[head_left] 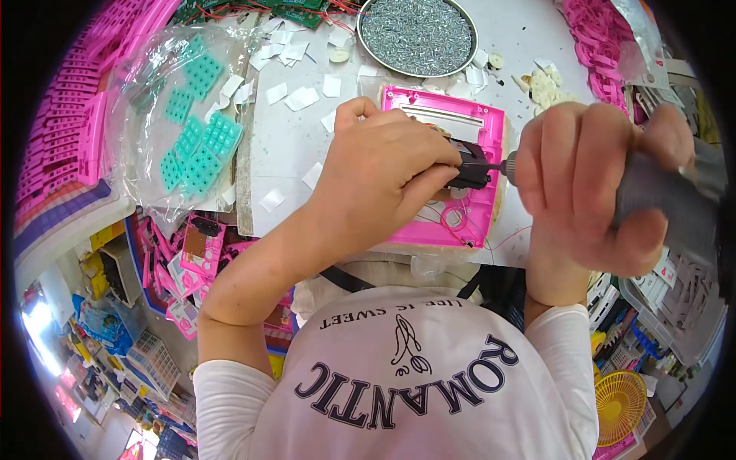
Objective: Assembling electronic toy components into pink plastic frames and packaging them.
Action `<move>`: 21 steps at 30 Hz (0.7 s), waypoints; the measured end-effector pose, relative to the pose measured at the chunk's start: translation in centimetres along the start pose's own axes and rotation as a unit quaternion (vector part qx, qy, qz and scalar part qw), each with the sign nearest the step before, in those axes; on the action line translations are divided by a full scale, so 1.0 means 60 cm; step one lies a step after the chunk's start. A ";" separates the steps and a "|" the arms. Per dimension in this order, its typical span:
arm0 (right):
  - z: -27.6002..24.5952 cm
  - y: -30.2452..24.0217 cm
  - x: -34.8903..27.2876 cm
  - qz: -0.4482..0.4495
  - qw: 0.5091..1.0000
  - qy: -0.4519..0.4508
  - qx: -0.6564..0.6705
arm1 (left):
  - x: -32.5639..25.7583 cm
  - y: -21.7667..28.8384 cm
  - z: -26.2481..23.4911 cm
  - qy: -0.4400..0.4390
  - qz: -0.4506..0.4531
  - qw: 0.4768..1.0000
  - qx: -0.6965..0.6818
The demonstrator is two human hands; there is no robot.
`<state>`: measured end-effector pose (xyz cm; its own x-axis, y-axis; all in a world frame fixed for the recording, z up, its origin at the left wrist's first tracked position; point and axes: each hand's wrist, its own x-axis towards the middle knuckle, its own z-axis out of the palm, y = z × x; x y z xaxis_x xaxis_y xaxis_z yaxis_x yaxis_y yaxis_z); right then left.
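Note:
A bright pink plastic casing point(495, 138) lies face down on the worktable, its inside and some thin wires showing. My left hand point(379, 157) reaches over it and pinches a small black plastic part point(469, 175) between thumb and fingers. In my right hand point(579, 180) is a grey electric screwdriver point(667, 195), gripped with the fingers wrapped round its body. The screwdriver's bit point(494, 165) points left and meets the black part or stops right at it; a screw there is too small to make out.
A round metal dish point(476, 47) full of small screws point(414, 34) stands beyond the casing. White paper squares point(302, 98) are scattered around. On the left, a clear bag holds teal rubber keypads point(203, 157); pink parts point(61, 126) are stacked beyond. Cream pieces point(543, 88) lie right.

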<state>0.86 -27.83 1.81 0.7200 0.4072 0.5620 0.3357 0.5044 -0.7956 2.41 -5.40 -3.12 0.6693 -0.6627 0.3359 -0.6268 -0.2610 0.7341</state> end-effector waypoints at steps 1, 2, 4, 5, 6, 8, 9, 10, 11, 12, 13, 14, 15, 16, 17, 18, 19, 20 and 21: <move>0.008 0.000 0.001 -0.004 1.000 -0.010 -0.008 | -0.002 0.003 -0.002 0.002 -0.012 1.000 -0.008; 0.014 -0.003 0.002 0.001 1.000 -0.004 -0.020 | -0.003 0.005 -0.003 0.004 -0.025 1.000 -0.016; 0.029 -0.003 0.005 0.000 0.999 0.017 -0.046 | -0.003 0.005 -0.001 0.016 -0.022 0.999 -0.023; 0.039 0.000 0.008 -0.006 0.998 0.031 -0.059 | -0.003 0.004 0.000 0.023 -0.021 0.999 -0.025; 0.040 0.003 0.010 -0.010 0.997 0.034 -0.065 | -0.003 0.003 -0.001 0.027 -0.018 0.999 -0.026; 0.039 0.006 0.010 -0.015 0.997 0.033 -0.072 | -0.001 0.000 0.002 0.034 -0.010 0.999 -0.032; 0.037 0.005 0.011 -0.016 0.997 0.027 -0.070 | 0.001 -0.001 0.003 0.036 -0.004 0.999 -0.028; 0.034 0.007 0.012 -0.017 0.997 0.021 -0.067 | 0.002 -0.003 0.003 0.037 0.000 0.999 -0.023; 0.032 0.006 0.013 -0.018 0.998 0.016 -0.062 | 0.002 -0.004 0.003 0.038 0.004 0.999 -0.017; 0.030 0.005 0.014 -0.018 0.998 0.011 -0.057 | 0.002 -0.004 0.004 0.042 0.005 0.999 -0.018; 0.028 0.002 0.014 -0.018 0.998 0.006 -0.054 | 0.002 -0.004 0.005 0.045 0.006 0.999 -0.020; 0.026 0.000 0.015 -0.017 0.999 0.002 -0.051 | 0.003 -0.004 0.005 0.048 0.008 0.999 -0.022; 0.029 -0.001 0.014 -0.016 0.998 0.010 -0.061 | 0.004 -0.005 0.005 0.048 0.012 0.999 -0.014; 0.032 -0.001 0.014 -0.014 0.997 0.018 -0.070 | 0.004 -0.005 0.004 0.048 0.014 0.999 -0.005; 0.044 0.001 0.012 -0.011 0.995 0.038 -0.092 | 0.003 -0.006 0.003 0.049 0.017 0.999 0.004; 0.046 0.001 0.012 -0.007 0.993 0.042 -0.106 | 0.002 -0.006 0.005 0.057 0.034 0.997 0.037; 0.049 0.001 0.012 -0.003 0.991 0.048 -0.122 | 0.000 -0.007 0.011 0.065 0.051 0.994 0.068; 0.048 -0.001 0.013 0.002 0.991 0.038 -0.130 | 0.000 -0.006 0.013 0.073 0.068 0.990 0.099; 0.046 -0.002 0.012 0.003 0.991 0.038 -0.127 | -0.001 0.000 0.011 0.077 0.045 0.991 0.101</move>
<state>-0.31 -25.49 2.95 0.7629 0.3465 0.5459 0.4662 0.2902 -0.8357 2.14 -5.82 -3.53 0.6499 -0.5783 0.4931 -0.7438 -0.3510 0.5687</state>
